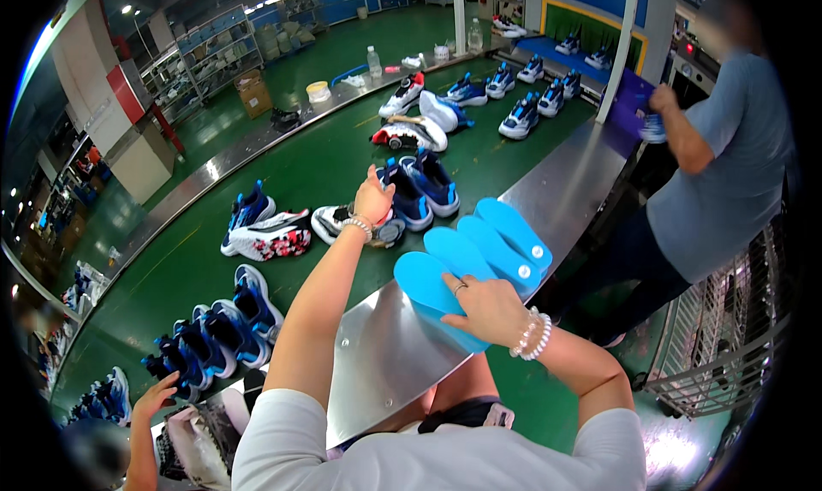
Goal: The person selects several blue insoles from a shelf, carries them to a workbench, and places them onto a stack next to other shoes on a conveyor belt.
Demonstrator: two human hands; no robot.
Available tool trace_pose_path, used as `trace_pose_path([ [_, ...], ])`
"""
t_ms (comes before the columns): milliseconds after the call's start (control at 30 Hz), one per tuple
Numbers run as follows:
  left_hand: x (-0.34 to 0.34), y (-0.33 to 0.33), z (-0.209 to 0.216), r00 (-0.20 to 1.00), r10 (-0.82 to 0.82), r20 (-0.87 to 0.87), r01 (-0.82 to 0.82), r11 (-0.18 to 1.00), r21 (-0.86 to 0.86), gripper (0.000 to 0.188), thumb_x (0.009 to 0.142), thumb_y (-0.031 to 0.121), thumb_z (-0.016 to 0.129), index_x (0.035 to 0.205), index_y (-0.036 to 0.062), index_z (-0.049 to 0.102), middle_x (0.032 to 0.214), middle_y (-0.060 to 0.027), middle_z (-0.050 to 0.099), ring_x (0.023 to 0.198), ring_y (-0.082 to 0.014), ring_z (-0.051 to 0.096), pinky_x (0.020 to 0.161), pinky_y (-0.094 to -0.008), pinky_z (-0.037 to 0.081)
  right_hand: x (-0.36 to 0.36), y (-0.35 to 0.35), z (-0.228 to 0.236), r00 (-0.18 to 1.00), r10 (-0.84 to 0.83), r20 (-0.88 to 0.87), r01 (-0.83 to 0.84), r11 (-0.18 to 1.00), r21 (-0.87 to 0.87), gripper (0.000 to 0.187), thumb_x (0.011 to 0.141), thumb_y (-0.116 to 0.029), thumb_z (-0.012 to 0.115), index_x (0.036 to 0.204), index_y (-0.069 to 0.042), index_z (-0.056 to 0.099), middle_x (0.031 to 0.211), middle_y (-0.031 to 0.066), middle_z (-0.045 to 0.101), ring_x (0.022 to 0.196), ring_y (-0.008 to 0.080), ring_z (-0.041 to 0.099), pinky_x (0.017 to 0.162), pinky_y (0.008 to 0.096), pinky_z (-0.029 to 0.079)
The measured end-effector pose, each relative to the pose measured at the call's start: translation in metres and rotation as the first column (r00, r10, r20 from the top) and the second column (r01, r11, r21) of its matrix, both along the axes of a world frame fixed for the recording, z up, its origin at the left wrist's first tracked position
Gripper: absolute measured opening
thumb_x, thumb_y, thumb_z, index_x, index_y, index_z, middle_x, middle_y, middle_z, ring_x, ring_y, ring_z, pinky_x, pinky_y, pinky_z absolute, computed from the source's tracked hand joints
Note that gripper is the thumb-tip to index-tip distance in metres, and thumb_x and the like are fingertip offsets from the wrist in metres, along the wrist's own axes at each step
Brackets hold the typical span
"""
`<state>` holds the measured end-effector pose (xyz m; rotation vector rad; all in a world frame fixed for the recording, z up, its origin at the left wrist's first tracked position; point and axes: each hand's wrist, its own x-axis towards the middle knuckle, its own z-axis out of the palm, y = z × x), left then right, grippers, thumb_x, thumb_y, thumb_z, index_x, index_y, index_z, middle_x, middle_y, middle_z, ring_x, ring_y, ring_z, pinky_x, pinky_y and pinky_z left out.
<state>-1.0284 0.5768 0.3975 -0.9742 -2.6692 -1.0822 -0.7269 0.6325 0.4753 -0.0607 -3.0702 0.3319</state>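
Observation:
My left hand [374, 202] reaches over the green conveyor, touching or nearly touching the near-left shoe of a navy sneaker pair [431, 181]. Its index finger and thumb are apart; the other fingers are partly hidden. A white and grey sneaker [332, 223] lies on its side by that wrist. Bright blue insoles [455, 249], several in a fanned row, rest on the metal ledge before me. My right hand [491, 309] is closed across the nearest insole [417, 274], thumb by one edge and fingers by the other.
Several navy sneakers [231, 324] line the belt [342, 294] at left; white-and-red ones [409, 134] lie farther on. A co-worker [719, 166] stands at right, holding a shoe. Another person's hand [157, 397] shows lower left. A wire cart [719, 345] stands behind the co-worker.

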Motion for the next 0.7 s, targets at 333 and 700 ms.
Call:
trace_pose_path([
  [333,-0.039,0.033,-0.041,0.996,0.066,0.053,-0.047,0.951,-0.305,0.029,0.074,0.025,0.048,0.091,0.002,0.055,0.09,-0.0185,0.059,0.086,-0.0318,0.057,0.076,-0.0412,0.045,-0.14,0.085,0.014,0.992,0.114,-0.058,-0.084,0.923,0.375,0.012,0.069,-0.017,0.059,0.07,-0.006,0.063,0.072,0.0134,0.06,0.068,0.0259,0.061,0.056,0.0356,0.049],
  [700,-0.048,0.031,-0.041,0.977,0.102,0.187,-0.047,0.959,-0.28,0.039,0.072,0.023,0.049,0.107,0.0085,0.054,0.099,-0.0183,0.058,0.094,-0.0321,0.055,0.082,-0.039,0.043,-0.27,0.078,-0.065,0.976,0.185,0.116,-0.218,0.875,0.432,0.013,0.072,-0.011,0.053,0.078,-0.007,0.065,0.078,0.0124,0.063,0.075,0.0261,0.062,0.061,0.0354,0.05],
])
